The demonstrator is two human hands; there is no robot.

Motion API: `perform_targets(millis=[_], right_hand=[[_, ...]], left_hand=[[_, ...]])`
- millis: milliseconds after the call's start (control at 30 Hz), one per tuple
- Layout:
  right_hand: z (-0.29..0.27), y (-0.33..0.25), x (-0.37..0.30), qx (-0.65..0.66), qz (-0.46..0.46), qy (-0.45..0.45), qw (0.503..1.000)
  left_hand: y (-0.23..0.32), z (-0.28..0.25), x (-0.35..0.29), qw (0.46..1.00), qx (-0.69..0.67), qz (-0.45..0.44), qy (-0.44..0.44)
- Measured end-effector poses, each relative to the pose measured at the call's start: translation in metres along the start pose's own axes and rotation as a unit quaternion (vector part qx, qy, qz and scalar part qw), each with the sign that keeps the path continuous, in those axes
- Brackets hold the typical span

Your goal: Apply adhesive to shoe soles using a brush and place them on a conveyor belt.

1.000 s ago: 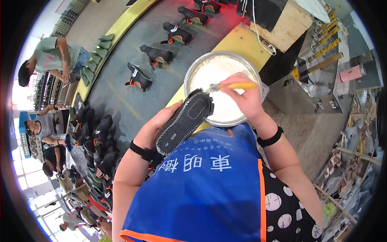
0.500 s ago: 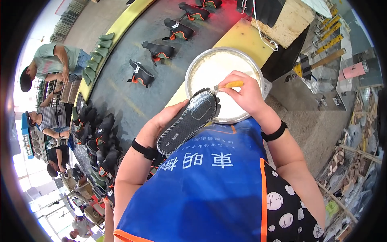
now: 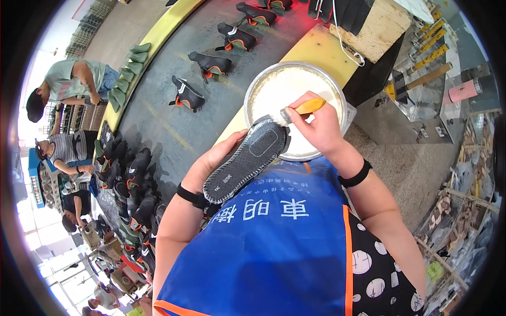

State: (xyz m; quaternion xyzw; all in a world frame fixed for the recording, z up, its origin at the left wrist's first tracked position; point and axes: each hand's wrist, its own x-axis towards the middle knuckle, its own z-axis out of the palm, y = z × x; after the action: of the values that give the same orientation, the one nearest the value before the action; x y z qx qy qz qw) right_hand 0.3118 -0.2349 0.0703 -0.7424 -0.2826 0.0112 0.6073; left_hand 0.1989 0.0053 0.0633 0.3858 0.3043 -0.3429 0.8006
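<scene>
My left hand grips a black shoe upper from its left side, with the stitched sole side turned up. White stitches run round its edge, and an oval outline marks the end nearer the bowl. Between the fingers of my right hand is a brush with a yellow handle and pale bristles. The bristles are at the upper's far edge; whether they touch it I cannot tell. Behind both hands stands a round metal bowl holding a creamy white substance.
A dark conveyor belt with several black-and-orange shoe uppers runs at the left. More uppers lie heaped beyond my left arm. Green shoe forms line the belt's far edge, near a standing person. Racks stand at the right.
The brush has tilted, its handle now pointing up and right, with more of it showing. The shoe upper has turned slightly in my left hand, and its glossy shine has faded.
</scene>
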Motion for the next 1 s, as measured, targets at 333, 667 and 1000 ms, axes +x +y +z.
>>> perform_targets(millis=[333, 667, 1000], right_hand=[[0.008, -0.001, 0.005, -0.095, 0.098, 0.054, 0.989], [0.034, -0.009, -0.005, -0.067, 0.094, 0.046, 0.992], [0.038, -0.031, -0.017, 0.027, 0.129, -0.031, 0.991]], left_hand=[[0.005, 0.006, -0.009, 0.997, 0.031, 0.069, 0.001], [0.007, -0.001, -0.006, 0.969, 0.135, 0.204, 0.033], [0.005, -0.001, -0.001, 0.948, 0.128, 0.284, 0.068]])
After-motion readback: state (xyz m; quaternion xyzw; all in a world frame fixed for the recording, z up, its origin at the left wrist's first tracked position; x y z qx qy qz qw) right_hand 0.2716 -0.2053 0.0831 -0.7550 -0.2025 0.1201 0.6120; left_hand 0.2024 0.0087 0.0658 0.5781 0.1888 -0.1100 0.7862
